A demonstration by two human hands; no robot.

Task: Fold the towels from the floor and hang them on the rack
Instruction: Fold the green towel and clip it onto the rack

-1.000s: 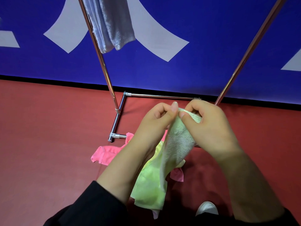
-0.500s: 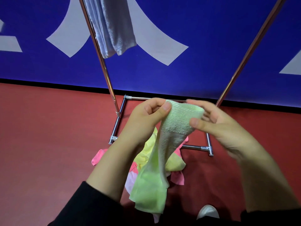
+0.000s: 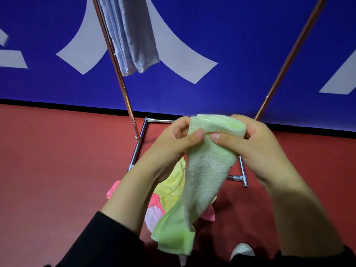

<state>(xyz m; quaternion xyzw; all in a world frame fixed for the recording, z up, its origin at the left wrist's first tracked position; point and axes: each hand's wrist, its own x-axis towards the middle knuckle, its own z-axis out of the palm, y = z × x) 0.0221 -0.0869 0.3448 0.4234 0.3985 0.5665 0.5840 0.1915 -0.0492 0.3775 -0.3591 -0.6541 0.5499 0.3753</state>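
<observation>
A light green towel [image 3: 204, 170] hangs from both my hands in front of the rack. My left hand [image 3: 173, 143] pinches its upper left edge with thumb and fingers. My right hand [image 3: 256, 145] grips the bunched top at the right, its thumb pressed on the front. The towel's lower end dangles toward the floor. Beneath it lie a yellow towel [image 3: 173, 185] and pink towels [image 3: 156, 205] in a heap. A pale lilac towel [image 3: 133, 35] hangs folded on the chrome rack [image 3: 123, 81] at the upper left.
The rack's right upright [image 3: 289, 58] slants up to the right, and its base bars [image 3: 240, 178] lie on the red floor. A blue wall with white shapes stands behind. A white shoe [image 3: 241, 251] shows at the bottom edge.
My right hand has closed back onto the green towel's top after opening briefly. Both hands have drawn the top edge wider and a little higher.
</observation>
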